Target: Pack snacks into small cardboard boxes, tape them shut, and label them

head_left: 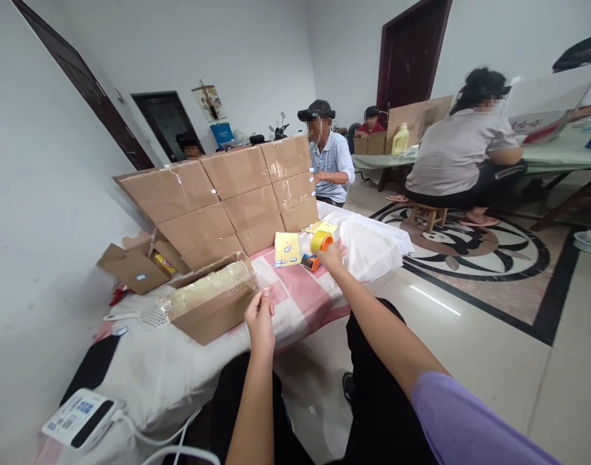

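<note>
My right hand is closed around a tape dispenser with an orange and dark body and a roll of yellowish tape. Lower and to the left, my left hand is pinched near the end of an open cardboard box. Anything between its fingertips is too thin to make out. Crinkled clear-yellow wrapping fills the top of that box. A yellow printed card lies left of the dispenser.
A tall panel of taped cardboard stands across the table behind the box. At left are a smaller open carton, a white slotted spatula and a white device with cables. A person sits beyond the panel; others work at right.
</note>
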{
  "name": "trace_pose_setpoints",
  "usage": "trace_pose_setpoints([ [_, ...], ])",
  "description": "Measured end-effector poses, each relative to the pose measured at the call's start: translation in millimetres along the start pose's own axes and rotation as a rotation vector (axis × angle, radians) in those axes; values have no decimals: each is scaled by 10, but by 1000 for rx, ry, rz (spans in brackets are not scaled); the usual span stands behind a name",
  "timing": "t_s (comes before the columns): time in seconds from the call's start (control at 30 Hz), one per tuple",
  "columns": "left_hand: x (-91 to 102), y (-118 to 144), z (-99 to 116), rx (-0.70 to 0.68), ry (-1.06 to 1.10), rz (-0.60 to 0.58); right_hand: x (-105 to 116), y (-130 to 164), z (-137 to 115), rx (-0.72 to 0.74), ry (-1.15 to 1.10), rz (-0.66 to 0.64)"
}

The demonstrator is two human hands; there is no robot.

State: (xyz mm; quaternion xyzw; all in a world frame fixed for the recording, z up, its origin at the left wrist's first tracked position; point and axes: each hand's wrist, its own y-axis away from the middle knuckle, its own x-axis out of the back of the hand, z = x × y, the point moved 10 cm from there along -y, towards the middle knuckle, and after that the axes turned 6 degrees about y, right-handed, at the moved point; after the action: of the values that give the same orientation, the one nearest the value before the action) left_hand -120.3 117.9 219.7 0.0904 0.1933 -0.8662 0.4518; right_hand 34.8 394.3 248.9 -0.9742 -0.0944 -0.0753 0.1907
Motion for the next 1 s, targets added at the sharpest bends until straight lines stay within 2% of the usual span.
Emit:
trace_pose_setpoints([
  [0.07,15,-4,21,-10,-18,-6,-6,174,-169,17,24,-22],
  [0.1,17,-4,32,-16,-35,-13,-72,285,-302,61,25,-82],
  [0.13,12,-2,47,-22,-61,-25,-172,417,-467,132,16,-169],
  [0.2,-25,8,91,-48,-137,-64,-432,772,-871,370,-31,-410],
  [0.27,-75,23,142,-79,-201,-107,-560,1064,-1120,509,-66,-516],
  [0.37,-121,41,184,-92,-226,-132,-631,1232,-1218,537,-80,-528],
  [0.5,-146,58,171,-75,-230,-122,-636,1256,-1229,516,-127,-495],
  [0.67,-126,85,80,-19,-93,-4,-570,1245,-1214,429,-176,-357],
  [0.8,-156,105,35,15,-34,65,-571,1247,-1153,350,-227,-312],
  [1.0,-127,144,48,23,-24,94,-582,1334,-1213,412,-191,-315],
])
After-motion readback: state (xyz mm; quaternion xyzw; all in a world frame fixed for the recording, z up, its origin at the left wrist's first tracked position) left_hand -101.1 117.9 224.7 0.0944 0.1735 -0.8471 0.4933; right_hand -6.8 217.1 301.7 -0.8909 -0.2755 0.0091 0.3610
